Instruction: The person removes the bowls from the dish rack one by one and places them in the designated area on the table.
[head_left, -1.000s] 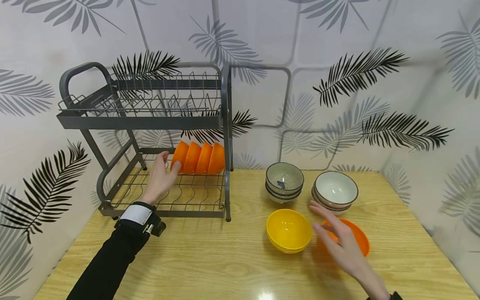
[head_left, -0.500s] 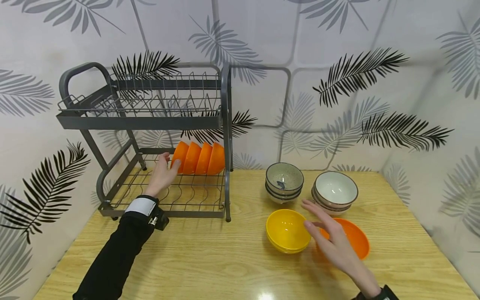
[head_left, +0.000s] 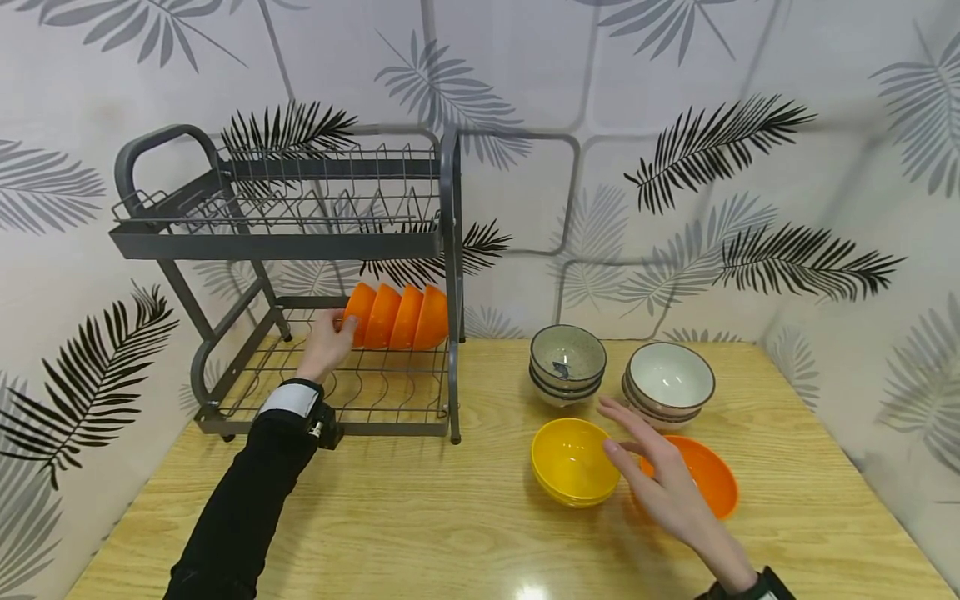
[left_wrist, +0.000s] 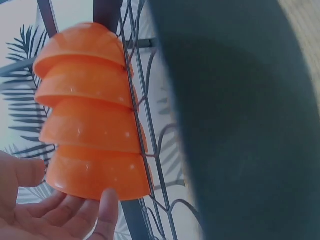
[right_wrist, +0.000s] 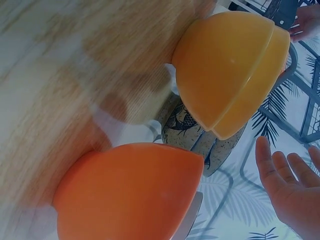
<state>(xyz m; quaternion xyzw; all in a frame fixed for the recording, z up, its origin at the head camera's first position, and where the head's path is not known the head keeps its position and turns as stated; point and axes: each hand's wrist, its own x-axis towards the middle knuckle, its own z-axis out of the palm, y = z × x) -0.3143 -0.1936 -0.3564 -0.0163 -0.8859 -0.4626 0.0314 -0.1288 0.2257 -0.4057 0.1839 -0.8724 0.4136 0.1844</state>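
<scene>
Several orange bowls point(head_left: 407, 317) stand on edge in a row on the lower tier of the dish rack point(head_left: 281, 245), at its right end. My left hand point(head_left: 327, 343) is at the leftmost orange bowl point(left_wrist: 97, 172); in the left wrist view its fingers touch the rim without curling round it. My right hand point(head_left: 672, 487) hovers with spread fingers above another orange bowl point(head_left: 705, 475) on the table and partly hides it. Just left of that hand sit nested yellow bowls point(head_left: 573, 462). The right hand holds nothing.
Behind the yellow bowls is a stack of speckled grey bowls point(head_left: 567, 358). White bowls with brown rims point(head_left: 670, 379) are stacked to its right. The rack's upper tier point(head_left: 300, 218) overhangs the left hand. A patterned wall point(head_left: 517, 83) closes off the back of the wooden table point(head_left: 420, 525).
My left hand has moved slightly right, up to the leftmost orange bowl. My right hand has shifted a little left, nearer the yellow bowls. The bowls stay in place.
</scene>
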